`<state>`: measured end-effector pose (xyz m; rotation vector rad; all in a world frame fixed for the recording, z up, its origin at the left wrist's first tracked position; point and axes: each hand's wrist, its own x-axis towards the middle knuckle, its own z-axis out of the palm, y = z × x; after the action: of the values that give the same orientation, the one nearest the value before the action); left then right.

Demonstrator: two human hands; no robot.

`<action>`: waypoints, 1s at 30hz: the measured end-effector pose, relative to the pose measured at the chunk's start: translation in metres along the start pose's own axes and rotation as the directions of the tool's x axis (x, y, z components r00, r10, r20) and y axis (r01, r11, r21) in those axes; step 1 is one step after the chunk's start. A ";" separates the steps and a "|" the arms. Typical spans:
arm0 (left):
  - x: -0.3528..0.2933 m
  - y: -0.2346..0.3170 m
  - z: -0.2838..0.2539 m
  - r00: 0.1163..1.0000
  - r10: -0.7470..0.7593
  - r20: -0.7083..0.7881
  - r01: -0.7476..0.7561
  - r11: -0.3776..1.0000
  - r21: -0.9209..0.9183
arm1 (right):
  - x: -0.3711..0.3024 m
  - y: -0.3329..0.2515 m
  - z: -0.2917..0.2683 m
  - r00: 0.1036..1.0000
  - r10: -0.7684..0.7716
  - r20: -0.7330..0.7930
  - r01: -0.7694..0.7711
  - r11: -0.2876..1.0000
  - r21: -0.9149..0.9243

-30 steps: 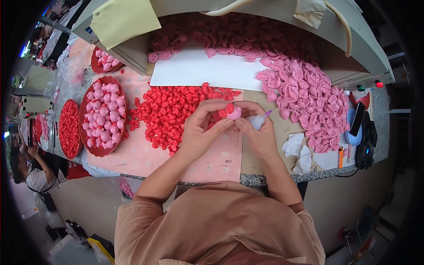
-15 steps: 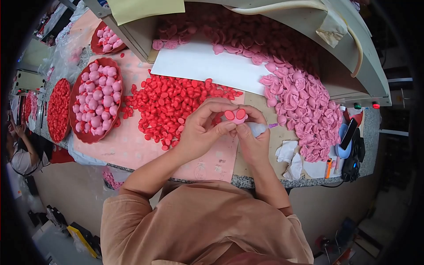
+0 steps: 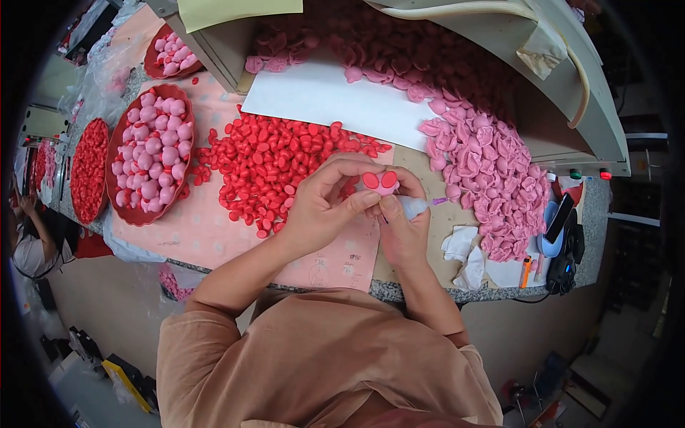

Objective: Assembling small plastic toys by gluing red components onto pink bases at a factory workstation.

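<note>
Between both hands sits a small pink rubbery toy figure (image 3: 379, 188) with two red oval pieces at its top, side by side. The fingers and thumb of my left hand (image 3: 321, 207) are closed on it from the left. My right hand (image 3: 407, 232) is closed around a translucent squeeze bottle (image 3: 414, 207), its purple tip pointing right. This hand's thumb and fingertips also touch the figure. Beneath and left of the hands lies a heap of small red oval pieces (image 3: 275, 160). Fingers cover much of the figure and bottle.
Red scalloped trays (image 3: 188, 160) at the left hold pink figures and red pieces. Pink shell-like parts (image 3: 492, 178) spill from the grey cabinet (image 3: 606, 107) on the right. A white sheet (image 3: 342, 110), crumpled tissue (image 3: 469, 269) and an orange lighter (image 3: 526, 272) lie around. Another person (image 3: 39, 242) is far left.
The pink figure has tilted slightly, with its red ovals facing up more. Both hands keep their hold. The whole view has shifted a little.
</note>
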<state>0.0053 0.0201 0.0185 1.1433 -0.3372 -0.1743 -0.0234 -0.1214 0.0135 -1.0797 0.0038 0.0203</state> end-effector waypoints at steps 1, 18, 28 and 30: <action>0.000 0.000 0.000 1.000 0.007 0.003 -0.007 1.000 0.011 | 0.000 0.000 0.000 1.000 0.006 0.008 -0.006 1.000 -0.024; 0.000 -0.003 -0.010 0.991 0.135 0.020 -0.129 0.879 0.458 | 0.007 -0.006 0.002 0.987 0.146 0.061 -0.156 0.969 0.193; 0.012 0.013 -0.012 0.952 -0.303 -0.045 0.296 0.948 -0.118 | 0.014 -0.022 -0.017 0.980 0.171 0.103 -0.165 0.984 -0.067; 0.014 0.010 -0.020 0.929 -0.368 -0.032 0.365 0.928 -0.071 | 0.015 -0.022 -0.022 0.968 0.219 0.124 -0.207 0.973 -0.100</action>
<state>0.0247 0.0377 0.0226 1.1371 -0.0732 -0.4846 -0.0080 -0.1514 0.0226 -1.1592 -0.0028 0.2897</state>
